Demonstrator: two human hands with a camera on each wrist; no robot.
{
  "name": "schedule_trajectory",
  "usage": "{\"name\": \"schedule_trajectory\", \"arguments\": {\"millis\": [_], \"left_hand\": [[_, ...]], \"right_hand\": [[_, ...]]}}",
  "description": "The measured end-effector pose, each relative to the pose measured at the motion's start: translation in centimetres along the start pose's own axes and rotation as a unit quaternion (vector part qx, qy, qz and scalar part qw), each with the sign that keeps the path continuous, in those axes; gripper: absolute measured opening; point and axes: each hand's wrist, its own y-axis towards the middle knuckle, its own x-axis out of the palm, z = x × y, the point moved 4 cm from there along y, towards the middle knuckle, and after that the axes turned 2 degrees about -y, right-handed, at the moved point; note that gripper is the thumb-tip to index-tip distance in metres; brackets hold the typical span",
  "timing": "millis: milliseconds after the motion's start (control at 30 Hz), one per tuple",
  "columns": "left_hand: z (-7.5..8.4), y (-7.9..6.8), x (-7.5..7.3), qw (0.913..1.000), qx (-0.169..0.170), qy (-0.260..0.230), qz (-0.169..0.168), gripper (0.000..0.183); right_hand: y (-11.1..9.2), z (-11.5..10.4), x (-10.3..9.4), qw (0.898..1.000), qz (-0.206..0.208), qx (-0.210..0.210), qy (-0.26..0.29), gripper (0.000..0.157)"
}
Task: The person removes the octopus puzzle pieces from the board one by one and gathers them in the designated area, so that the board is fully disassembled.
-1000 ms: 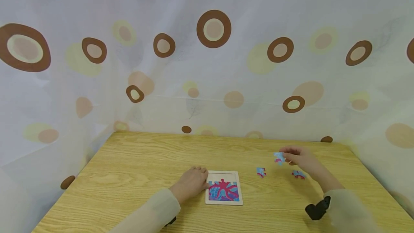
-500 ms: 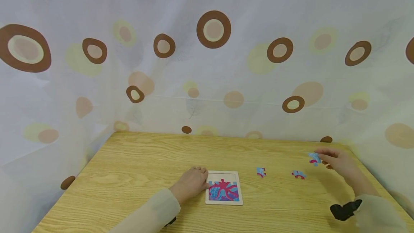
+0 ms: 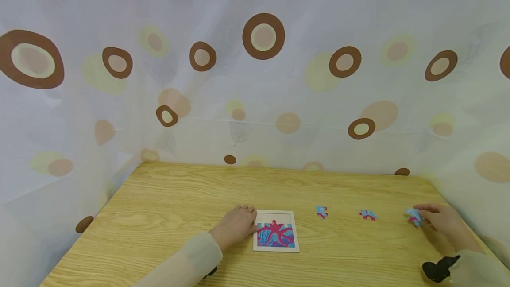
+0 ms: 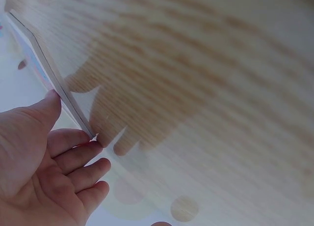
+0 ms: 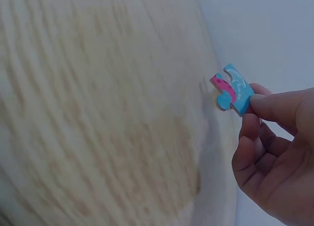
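In the head view a white square puzzle frame [image 3: 295,238] lies on the table with a pink octopus picture [image 3: 276,235] filling its lower part. My left hand [image 3: 236,226] rests at the frame's left edge. In the left wrist view its thumb [image 4: 51,105] touches the rim and the fingertips reach the corner, loosely extended. At the table's right side my right hand [image 3: 444,223] pinches a blue and pink jigsaw piece [image 5: 238,92] between thumb and fingers, close over the wood. Two similar jigsaw pieces, one [image 3: 322,212] nearer the frame and another [image 3: 368,215] farther right, lie flat between frame and hand.
The wooden table [image 3: 191,189] ends at a pale sheet [image 3: 255,101] printed with brown and beige circles, which hangs behind it and along both sides. A black wrist strap [image 3: 440,269] shows at my right sleeve.
My right hand has carried its jigsaw piece rightward past the other two, then lowered it toward the table. The left hand and puzzle frame have stayed put.
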Motion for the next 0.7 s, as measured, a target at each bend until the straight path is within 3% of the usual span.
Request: {"name": "schedule_trajectory", "arguments": {"millis": [233, 700], "left_hand": [[-0.1, 0.0, 0.1, 1.0, 0.005, 0.002, 0.008, 0.043], [-0.1, 0.1, 0.2, 0.9999, 0.007, 0.006, 0.01, 0.04]], "right_hand": [[0.5, 1.4, -0.4, 0.998, 0.0, 0.003, -0.068, 0.043], [1.1, 2.2, -0.4, 0.994, 0.008, 0.007, -0.104, 0.034]]}}
